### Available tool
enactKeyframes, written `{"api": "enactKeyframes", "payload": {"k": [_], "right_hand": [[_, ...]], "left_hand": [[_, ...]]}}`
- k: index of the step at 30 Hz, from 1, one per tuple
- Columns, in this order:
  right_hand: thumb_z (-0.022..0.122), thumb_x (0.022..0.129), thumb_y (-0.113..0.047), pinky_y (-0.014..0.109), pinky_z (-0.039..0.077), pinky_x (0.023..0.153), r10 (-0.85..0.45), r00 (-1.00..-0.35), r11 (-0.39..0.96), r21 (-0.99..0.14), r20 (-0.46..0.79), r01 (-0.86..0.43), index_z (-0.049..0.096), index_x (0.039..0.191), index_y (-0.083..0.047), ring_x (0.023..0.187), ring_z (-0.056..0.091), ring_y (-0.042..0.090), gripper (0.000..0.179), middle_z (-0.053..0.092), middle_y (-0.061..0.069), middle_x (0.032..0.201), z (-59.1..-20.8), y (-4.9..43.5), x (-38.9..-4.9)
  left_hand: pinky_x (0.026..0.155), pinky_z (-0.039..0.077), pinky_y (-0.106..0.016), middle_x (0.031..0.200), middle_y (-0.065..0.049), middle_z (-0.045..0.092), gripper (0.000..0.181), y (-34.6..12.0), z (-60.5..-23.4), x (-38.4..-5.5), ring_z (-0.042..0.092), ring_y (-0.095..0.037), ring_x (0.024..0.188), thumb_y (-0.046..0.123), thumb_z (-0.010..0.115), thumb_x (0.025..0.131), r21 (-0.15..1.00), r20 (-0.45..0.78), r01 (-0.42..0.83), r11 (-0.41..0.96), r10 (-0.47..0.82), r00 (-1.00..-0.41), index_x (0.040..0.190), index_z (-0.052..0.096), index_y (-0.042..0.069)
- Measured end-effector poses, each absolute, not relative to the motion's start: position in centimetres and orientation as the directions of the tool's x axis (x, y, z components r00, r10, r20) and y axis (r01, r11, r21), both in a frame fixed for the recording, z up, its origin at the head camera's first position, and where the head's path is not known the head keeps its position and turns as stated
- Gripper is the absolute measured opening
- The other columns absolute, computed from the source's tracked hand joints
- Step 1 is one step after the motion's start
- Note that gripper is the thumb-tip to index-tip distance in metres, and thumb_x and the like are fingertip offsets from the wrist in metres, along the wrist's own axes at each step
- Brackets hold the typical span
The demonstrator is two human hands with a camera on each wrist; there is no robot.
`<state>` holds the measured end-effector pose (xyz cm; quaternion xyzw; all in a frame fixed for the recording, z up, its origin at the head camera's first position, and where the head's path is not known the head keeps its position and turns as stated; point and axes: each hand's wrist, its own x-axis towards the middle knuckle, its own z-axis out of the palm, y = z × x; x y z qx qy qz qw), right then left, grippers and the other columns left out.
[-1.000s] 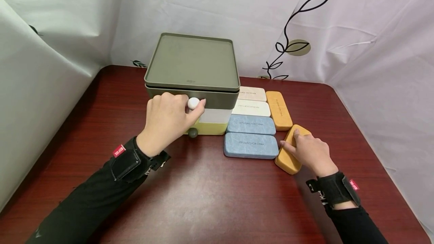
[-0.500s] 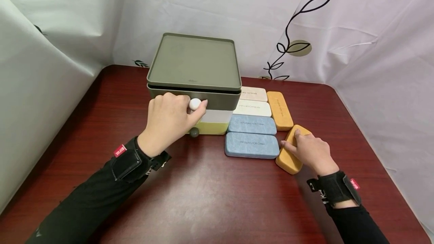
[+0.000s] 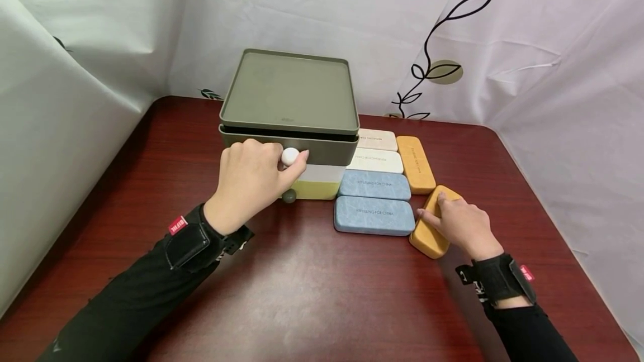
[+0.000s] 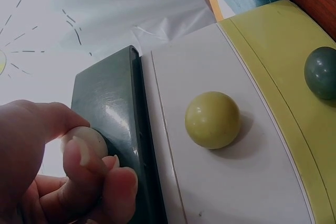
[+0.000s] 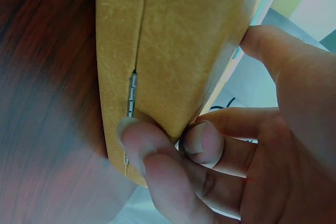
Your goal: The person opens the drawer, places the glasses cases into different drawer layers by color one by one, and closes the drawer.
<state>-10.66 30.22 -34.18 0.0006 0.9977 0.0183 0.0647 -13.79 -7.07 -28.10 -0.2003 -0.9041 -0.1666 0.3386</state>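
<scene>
My left hand (image 3: 249,177) pinches the white round knob (image 3: 290,156) of the olive-green top drawer (image 3: 329,151). That drawer sticks out a little from the desktop drawer box (image 3: 292,91), with a dark gap under the top. In the left wrist view, a yellow-green knob (image 4: 212,120) and a dark green knob (image 4: 321,73) are on the lower drawers. My right hand (image 3: 463,227) grips a mustard-yellow glasses case (image 3: 426,241) lying slanted on the table. Its metal hinge (image 5: 132,93) shows in the right wrist view, with fingertips at that side and the thumb on the opposite side.
Two blue glasses cases (image 3: 374,215) lie right of the drawer box. Behind them are a white case (image 3: 376,161) and a cream case (image 3: 378,139), partly hidden by the box. Another yellow case (image 3: 415,165) lies beside them. Fabric curtains (image 3: 302,10) surround the reddish-brown table (image 3: 322,295).
The top drawer has slid slightly forward, with my left hand on its knob, and the dark gap has widened. My right hand and the yellow case have stayed in place.
</scene>
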Motion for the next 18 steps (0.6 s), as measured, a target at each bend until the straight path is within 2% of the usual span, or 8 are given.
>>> {"api": "enactKeyframes", "payload": {"k": [7,18], "right_hand": [[0.053,0.092,-0.055,0.034,0.034,0.045,0.008,-0.991,0.999,0.043,-0.135,0.002,0.05,0.132,0.004,0.054,0.049,0.024,0.071,0.049,0.01,0.067,-34.24,30.31,-10.75],[0.054,0.091,-0.054,0.032,0.032,0.044,-0.004,-0.993,1.0,0.022,-0.12,-0.007,0.054,0.123,0.003,0.051,0.047,0.023,0.066,0.044,0.008,0.062,-34.39,30.57,-10.69]], "left_hand": [[0.036,0.019,-0.031,0.048,0.005,0.021,0.055,-7.17,-28.06,-13.61,0.027,-0.02,0.038,0.044,0.061,0.086,0.169,0.676,0.476,0.863,0.25,-0.693,0.046,0.035,0.016],[0.036,0.017,-0.03,0.048,0.005,0.018,0.056,-7.27,-28.1,-13.34,0.023,-0.019,0.04,0.043,0.061,0.086,0.181,0.676,0.484,0.856,0.249,-0.693,0.046,0.034,0.016]]}}
